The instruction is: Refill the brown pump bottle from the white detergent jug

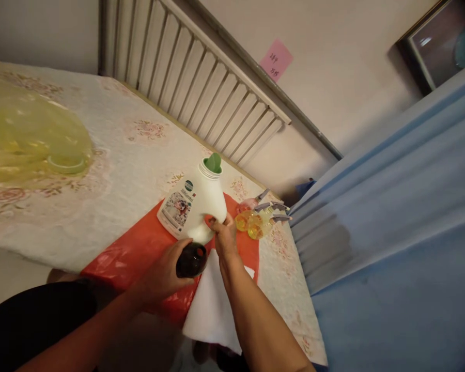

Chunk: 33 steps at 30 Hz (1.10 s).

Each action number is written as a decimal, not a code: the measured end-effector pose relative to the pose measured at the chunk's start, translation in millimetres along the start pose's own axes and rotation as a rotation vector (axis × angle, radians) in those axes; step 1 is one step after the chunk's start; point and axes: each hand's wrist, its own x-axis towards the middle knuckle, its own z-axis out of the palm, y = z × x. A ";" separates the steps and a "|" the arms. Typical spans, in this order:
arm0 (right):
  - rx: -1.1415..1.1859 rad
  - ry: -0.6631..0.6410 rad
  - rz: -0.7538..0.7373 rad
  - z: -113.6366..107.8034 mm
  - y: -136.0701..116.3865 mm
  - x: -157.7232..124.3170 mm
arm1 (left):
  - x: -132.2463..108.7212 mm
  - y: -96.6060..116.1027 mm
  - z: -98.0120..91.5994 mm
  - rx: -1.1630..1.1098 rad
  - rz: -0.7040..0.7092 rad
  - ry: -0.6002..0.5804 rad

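A large white detergent jug (207, 199) with a printed label and a green pouring spout in its open neck stands on a red plastic sheet (127, 245). My right hand (227, 237) is closed round the jug's handle. My left hand (165, 274) wraps round a small dark bottle (186, 264), which is tilted so its uncapped mouth faces me, close to the jug's base. Under my right forearm lies a white cloth or paper (213, 305), partly covered by the arm.
Several clear spray bottles (256, 225) with yellow or pink contents lie beyond my right hand. A yellow-green plastic bag (31, 134) rests on the flowered tablecloth (120, 155) at left. Behind are a radiator (201, 77) and a blue curtain (391, 232).
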 end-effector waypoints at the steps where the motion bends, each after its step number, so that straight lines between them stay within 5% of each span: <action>1: -0.010 -0.017 -0.003 -2.0 1.2 -0.4 | 0.4 -2.2 1.2 0.005 0.000 -0.003; 8: -0.179 0.038 -0.020 -57.0 1.5 -20.0 | 3.7 -6.2 2.9 0.054 -0.018 -0.042; 14: -0.374 0.120 0.080 -130.9 26.7 -80.6 | 4.5 6.6 3.1 0.113 -0.080 -0.045; 18: -0.533 0.120 0.059 -160.6 45.9 -123.9 | 6.0 6.4 7.7 0.142 -0.048 0.003; 25: -0.733 0.090 -0.155 -171.4 73.9 -172.9 | 8.5 -1.3 15.4 0.154 -0.064 0.067; 33: -0.826 0.117 -0.344 -169.8 92.2 -180.2 | 7.6 4.2 20.2 0.210 -0.068 0.121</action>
